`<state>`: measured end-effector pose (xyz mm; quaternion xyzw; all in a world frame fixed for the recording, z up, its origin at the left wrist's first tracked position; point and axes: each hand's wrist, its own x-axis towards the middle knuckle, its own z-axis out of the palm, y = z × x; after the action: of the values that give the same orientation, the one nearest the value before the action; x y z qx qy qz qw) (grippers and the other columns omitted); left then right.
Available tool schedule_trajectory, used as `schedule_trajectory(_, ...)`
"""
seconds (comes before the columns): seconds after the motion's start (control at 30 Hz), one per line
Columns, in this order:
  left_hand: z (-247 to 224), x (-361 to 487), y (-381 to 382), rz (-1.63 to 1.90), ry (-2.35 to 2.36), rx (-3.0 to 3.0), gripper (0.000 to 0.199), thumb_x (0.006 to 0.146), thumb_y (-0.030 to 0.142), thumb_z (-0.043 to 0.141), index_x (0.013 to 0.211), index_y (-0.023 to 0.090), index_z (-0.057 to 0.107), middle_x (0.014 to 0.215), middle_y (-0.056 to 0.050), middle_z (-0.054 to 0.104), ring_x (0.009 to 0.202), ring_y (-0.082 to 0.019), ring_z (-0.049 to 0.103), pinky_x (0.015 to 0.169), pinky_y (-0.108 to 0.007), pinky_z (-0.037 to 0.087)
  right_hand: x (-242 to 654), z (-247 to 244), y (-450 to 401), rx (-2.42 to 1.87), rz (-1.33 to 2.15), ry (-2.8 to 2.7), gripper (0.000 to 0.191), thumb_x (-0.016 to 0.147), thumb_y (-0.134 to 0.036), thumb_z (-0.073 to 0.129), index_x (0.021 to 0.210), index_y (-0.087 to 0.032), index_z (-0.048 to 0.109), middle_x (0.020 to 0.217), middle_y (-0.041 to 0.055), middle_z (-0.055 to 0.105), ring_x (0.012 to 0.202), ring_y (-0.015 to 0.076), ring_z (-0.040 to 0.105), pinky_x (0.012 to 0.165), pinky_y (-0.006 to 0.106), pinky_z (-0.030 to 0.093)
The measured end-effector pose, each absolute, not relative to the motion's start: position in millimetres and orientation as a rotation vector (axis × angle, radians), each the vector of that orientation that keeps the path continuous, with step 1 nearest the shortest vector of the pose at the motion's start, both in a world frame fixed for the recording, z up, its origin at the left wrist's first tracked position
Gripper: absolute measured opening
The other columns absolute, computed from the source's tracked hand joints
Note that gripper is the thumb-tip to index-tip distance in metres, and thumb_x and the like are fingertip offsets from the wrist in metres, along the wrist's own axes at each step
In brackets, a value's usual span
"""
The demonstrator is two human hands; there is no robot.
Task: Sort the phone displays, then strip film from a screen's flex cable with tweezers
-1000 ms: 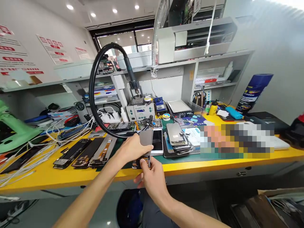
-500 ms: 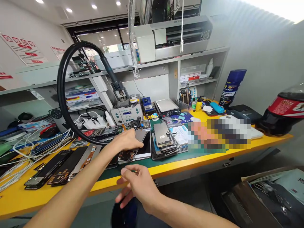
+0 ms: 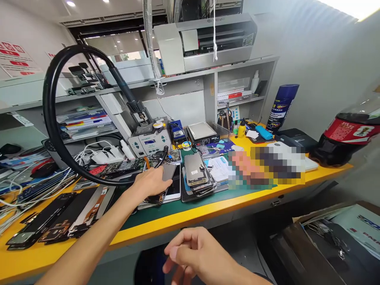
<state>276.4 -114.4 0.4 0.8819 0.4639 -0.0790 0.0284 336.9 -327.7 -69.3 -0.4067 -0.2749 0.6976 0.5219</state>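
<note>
My left hand (image 3: 152,181) is closed over a dark phone screen (image 3: 168,173) in a pile on the green mat, its thumb along the near side. The far fingers are hidden. Under that screen lies a tablet (image 3: 175,190) with a white edge. My right hand (image 3: 198,253) hangs in front of the table edge, holding nothing, its fingers loosely bent and apart. Right of the tablet, a stack of phone screens (image 3: 194,174) sits on a black perforated tray. Long dark phone screens (image 3: 63,215) lie in a row to the left.
A black hose (image 3: 49,107) loops above my left forearm from the hot-air station (image 3: 150,142). A cola bottle (image 3: 350,134) and a blue spray can (image 3: 282,107) stand at the right. Below is an open cardboard box (image 3: 287,253). White cables (image 3: 63,182) tangle at the left.
My right hand has dropped down and away from the table edge. My left hand stays on the dark phone screen. The camera view has turned slightly right.
</note>
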Motion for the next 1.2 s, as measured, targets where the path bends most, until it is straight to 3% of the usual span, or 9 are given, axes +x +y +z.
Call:
schedule_trajectory(0.13,6.7,277.2,-134.0,0.092,1.394,2.619,0.051,0.091,0.054,0.049,0.124,0.016,0.059,0.128,-0.02,0.064,0.126,-0.039,0.057,0.101,-0.05,0.045,389.6,-68.5,-351.0,-1.162,1.334,-0.694,0.047,0.077,-0.055,0.072,0.096,-0.013,0.066,0.084,0.0074,0.071,0.057,0.0183,0.069,0.047,0.029,0.054)
schedule_trajectory(0.23,4.1,284.1,-158.7,0.176,1.257,2.407,0.059,0.096,0.061,0.028,0.126,0.018,0.055,0.111,-0.012,0.074,0.09,-0.026,0.074,0.08,-0.034,0.055,432.6,-66.5,-356.5,-1.386,0.906,-0.647,0.043,0.088,-0.053,0.065,0.112,-0.018,0.063,0.09,0.0044,0.07,0.074,0.0158,0.068,0.066,0.028,0.055)
schedule_trajectory(0.33,-9.0,292.4,-178.5,0.115,1.183,2.201,0.069,0.095,0.064,0.02,0.13,0.012,0.049,0.077,-0.008,0.075,0.056,-0.022,0.072,0.058,-0.03,0.055,455.8,-65.8,-346.8,-1.5,0.787,-0.711,0.039,0.09,-0.045,0.067,0.119,-0.018,0.065,0.094,0.0058,0.073,0.072,0.0162,0.067,0.066,0.03,0.054)
schedule_trajectory(0.4,-17.9,296.5,-184.9,0.119,1.182,2.127,0.072,0.096,0.064,0.017,0.135,0.009,0.042,0.064,-0.005,0.071,0.051,-0.022,0.07,0.053,-0.029,0.053,458.2,-67.0,-336.7,-1.515,0.783,-0.78,0.034,0.093,-0.04,0.066,0.119,-0.018,0.066,0.093,0.0047,0.073,0.069,0.0156,0.066,0.064,0.03,0.054)
schedule_trajectory(0.5,-24.3,300.2,-187.7,0.161,1.174,2.103,0.068,0.096,0.063,0.019,0.134,0.011,0.042,0.064,-0.004,0.07,0.045,-0.02,0.066,0.052,-0.028,0.051,451.2,-69.8,-325.2,-1.505,0.801,-0.85,0.028,0.096,-0.035,0.063,0.117,-0.017,0.065,0.089,0.0017,0.072,0.066,0.0142,0.066,0.064,0.031,0.055)
schedule_trajectory(0.63,-24.6,304.7,-191.4,0.17,1.122,2.106,0.056,0.097,0.06,0.024,0.111,0.015,0.053,0.063,-0.002,0.069,0.037,-0.016,0.06,0.051,-0.028,0.049,438.2,-70.4,-322.1,-1.464,0.823,-0.843,0.028,0.096,-0.03,0.061,0.12,-0.016,0.065,0.087,0.0018,0.072,0.073,0.0166,0.069,0.064,0.031,0.055)
schedule_trajectory(0.83,-25.8,306.4,-201.7,0.199,1.119,2.056,0.048,0.097,0.057,0.027,0.1,0.017,0.054,0.063,-0.002,0.068,0.035,-0.016,0.059,0.042,-0.027,0.045,426.5,-60.3,-324.9,-1.318,0.928,-0.701,0.03,0.089,-0.031,0.066,0.115,-0.015,0.069,0.092,0.0046,0.073,0.091,0.0223,0.071,0.069,0.029,0.057)
schedule_trajectory(1.03,-28.4,302.4,-209.6,0.324,1.16,1.984,0.055,0.095,0.062,0.033,0.123,0.019,0.051,0.062,0.001,0.067,0.04,-0.017,0.06,0.045,-0.027,0.047,428.5,-49.8,-324.6,-1.107,1.14,-0.452,0.027,0.095,-0.036,0.062,0.104,-0.011,0.068,0.099,0.0087,0.074,0.089,0.0196,0.074,0.086,0.037,0.059)
schedule_trajectory(1.2,-36.8,304.5,-215.4,0.448,1.291,2.062,0.055,0.095,0.057,0.036,0.128,0.017,0.054,0.082,-0.01,0.075,0.074,-0.027,0.073,0.067,-0.034,0.052,429.9,-44.1,-310.9,-1.077,1.34,-0.361,0.028,0.097,-0.04,0.062,0.108,-0.014,0.066,0.095,0.004,0.073,0.078,0.0165,0.071,0.076,0.037,0.06)
